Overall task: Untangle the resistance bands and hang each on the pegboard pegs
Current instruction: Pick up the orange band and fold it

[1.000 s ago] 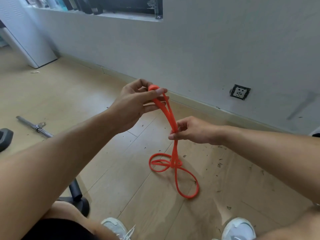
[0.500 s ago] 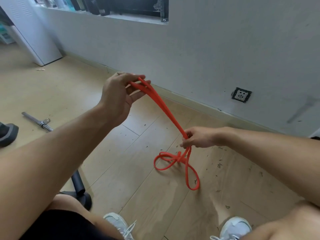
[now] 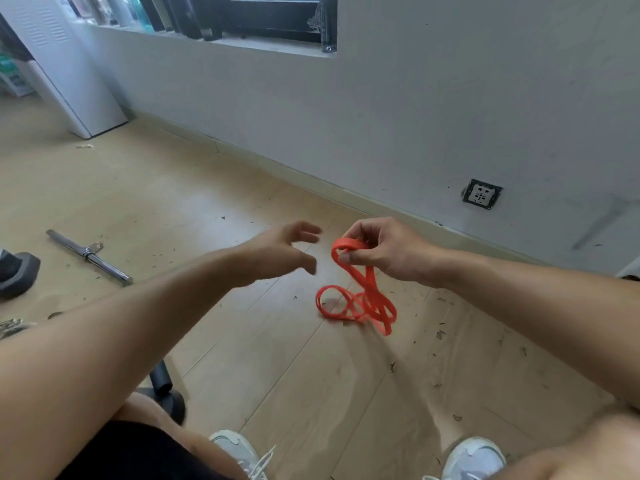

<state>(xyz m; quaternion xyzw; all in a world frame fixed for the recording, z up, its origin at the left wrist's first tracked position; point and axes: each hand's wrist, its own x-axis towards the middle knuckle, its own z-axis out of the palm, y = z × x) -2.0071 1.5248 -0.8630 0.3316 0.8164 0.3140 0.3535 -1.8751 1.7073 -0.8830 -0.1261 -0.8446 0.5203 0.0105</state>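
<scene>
An orange resistance band (image 3: 360, 299) hangs from my right hand (image 3: 384, 251), which pinches its top loop between thumb and fingers. The band's lower part lies twisted in several loops on the wooden floor. My left hand (image 3: 280, 251) hovers just left of the band with fingers spread, blurred, and holds nothing. No pegboard or pegs are in view.
A metal bar (image 3: 90, 254) lies on the floor at left, with a black weight (image 3: 17, 271) at the left edge. A black stand foot (image 3: 162, 386) rises by my left knee. The grey wall with a socket (image 3: 482, 194) runs behind. My white shoes (image 3: 242, 452) are at the bottom.
My left hand has let go of the band's upper end and dropped lower. My right hand now holds the top loop, and the band has slackened into a looser heap.
</scene>
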